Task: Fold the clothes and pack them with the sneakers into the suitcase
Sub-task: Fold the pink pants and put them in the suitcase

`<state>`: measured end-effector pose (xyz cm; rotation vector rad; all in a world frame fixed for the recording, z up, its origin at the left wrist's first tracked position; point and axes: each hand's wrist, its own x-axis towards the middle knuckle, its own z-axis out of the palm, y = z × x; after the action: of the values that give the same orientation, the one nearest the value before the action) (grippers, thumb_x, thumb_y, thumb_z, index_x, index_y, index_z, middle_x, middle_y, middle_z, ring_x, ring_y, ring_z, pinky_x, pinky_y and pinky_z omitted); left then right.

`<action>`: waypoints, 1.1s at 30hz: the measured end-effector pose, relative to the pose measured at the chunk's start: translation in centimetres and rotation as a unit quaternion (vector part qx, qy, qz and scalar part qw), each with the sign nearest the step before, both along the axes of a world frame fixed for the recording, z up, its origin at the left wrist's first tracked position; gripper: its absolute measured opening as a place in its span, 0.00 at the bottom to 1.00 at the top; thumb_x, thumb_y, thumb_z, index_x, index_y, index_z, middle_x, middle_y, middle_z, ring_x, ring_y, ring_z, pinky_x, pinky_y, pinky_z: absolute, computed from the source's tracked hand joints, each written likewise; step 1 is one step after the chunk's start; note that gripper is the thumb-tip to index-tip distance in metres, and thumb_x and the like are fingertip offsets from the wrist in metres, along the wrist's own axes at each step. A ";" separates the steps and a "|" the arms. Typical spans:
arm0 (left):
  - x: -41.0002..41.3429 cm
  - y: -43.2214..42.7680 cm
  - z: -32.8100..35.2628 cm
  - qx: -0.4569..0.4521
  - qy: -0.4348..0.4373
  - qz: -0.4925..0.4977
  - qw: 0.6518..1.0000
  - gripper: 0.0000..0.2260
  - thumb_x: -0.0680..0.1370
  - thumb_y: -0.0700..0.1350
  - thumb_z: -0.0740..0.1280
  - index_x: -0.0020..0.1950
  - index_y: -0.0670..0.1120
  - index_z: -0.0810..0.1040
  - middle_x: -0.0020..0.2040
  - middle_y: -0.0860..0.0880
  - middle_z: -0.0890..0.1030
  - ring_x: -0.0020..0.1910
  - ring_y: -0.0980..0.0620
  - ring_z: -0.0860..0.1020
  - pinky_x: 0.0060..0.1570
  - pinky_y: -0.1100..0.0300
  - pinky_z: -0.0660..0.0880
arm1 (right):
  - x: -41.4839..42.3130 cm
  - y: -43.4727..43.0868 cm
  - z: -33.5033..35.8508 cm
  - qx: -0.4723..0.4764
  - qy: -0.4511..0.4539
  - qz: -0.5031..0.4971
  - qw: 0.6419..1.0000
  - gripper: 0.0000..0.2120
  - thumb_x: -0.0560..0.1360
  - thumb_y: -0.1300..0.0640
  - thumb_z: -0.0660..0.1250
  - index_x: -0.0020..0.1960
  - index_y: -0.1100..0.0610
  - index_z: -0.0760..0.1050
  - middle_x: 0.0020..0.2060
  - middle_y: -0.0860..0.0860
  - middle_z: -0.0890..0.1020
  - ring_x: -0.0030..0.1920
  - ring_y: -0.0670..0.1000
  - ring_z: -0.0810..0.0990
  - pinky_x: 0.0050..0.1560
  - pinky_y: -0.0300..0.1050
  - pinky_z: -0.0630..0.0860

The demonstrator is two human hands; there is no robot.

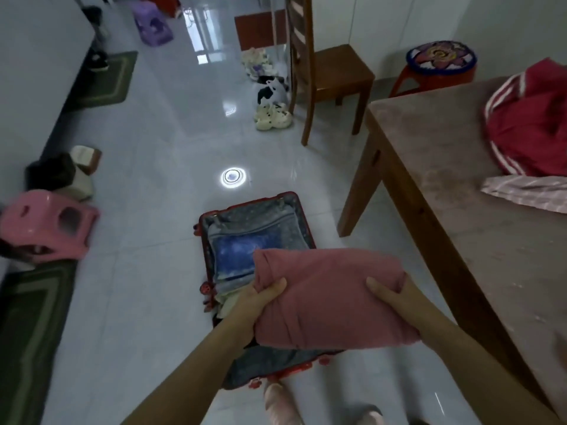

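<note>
Both hands hold a folded dusty-pink garment (331,299) in the air above the near half of an open red suitcase (203,240) that lies flat on the glossy tiled floor (147,185). The left hand (260,302) grips the bundle's left edge and the right hand (391,294) its right edge. Each thumb presses down on top of the cloth while the other fingers are tucked beneath it, out of view, so each hand pinches the garment between thumb and fingers. Just beyond the fingers, inside the far half of the suitcase, a folded blue garment (236,253) rests against the grey dotted lining. Something pale sits directly under the left thumb – too hidden to tell what. To the right of the right-hand fingers stands a wooden table, and on its tabletop (445,179) are a crumpled red garment with white stripes (527,127) and, nearer, a pink-and-white striped cloth (527,193). Well beyond the fingers a wooden chair (331,75) stands with cream chunky shoes (271,116) beside its leg, and a red stool with a patterned cushion (441,61) is past the table. Far to the left of the left-hand fingers a pink plastic stool (46,225) lies tipped near a dark green mat (30,317) – below the hands, feet in pink slippers (279,400) stand on the floor.
</note>
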<state>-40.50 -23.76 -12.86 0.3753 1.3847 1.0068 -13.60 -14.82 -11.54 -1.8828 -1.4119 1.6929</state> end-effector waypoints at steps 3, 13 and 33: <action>-2.8 -1.8 -2.5 -0.014 -0.001 0.033 0.999 0.35 0.57 0.57 0.80 0.61 0.47 0.77 0.54 0.46 0.83 0.53 0.45 0.81 0.54 0.49 0.78 | -3.3 0.3 -2.1 -0.115 0.038 0.026 0.992 0.39 0.58 0.32 0.75 0.60 0.54 0.74 0.52 0.52 0.82 0.50 0.54 0.82 0.53 0.52 0.79; -2.4 -9.1 -20.9 -0.157 0.045 0.068 0.984 0.48 0.47 0.66 0.79 0.63 0.47 0.76 0.54 0.48 0.83 0.53 0.50 0.81 0.58 0.53 0.76 | -6.6 -2.6 -20.5 -0.190 -0.050 0.073 0.978 0.59 0.37 0.32 0.76 0.62 0.62 0.76 0.53 0.60 0.81 0.44 0.50 0.79 0.38 0.37 0.75; 0.4 4.2 -68.9 -0.091 0.247 0.090 0.961 0.24 0.74 0.52 0.67 0.67 0.43 0.71 0.62 0.44 0.74 0.61 0.48 0.73 0.59 0.63 0.65 | -8.1 7.2 -68.9 0.015 -0.233 0.066 0.970 0.21 0.74 0.51 0.69 0.60 0.65 0.76 0.54 0.63 0.80 0.54 0.62 0.79 0.52 0.47 0.74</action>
<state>-40.13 -19.51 -81.72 0.3836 1.9771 0.9573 -21.69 -7.66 -80.43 -2.3180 -1.7493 1.3189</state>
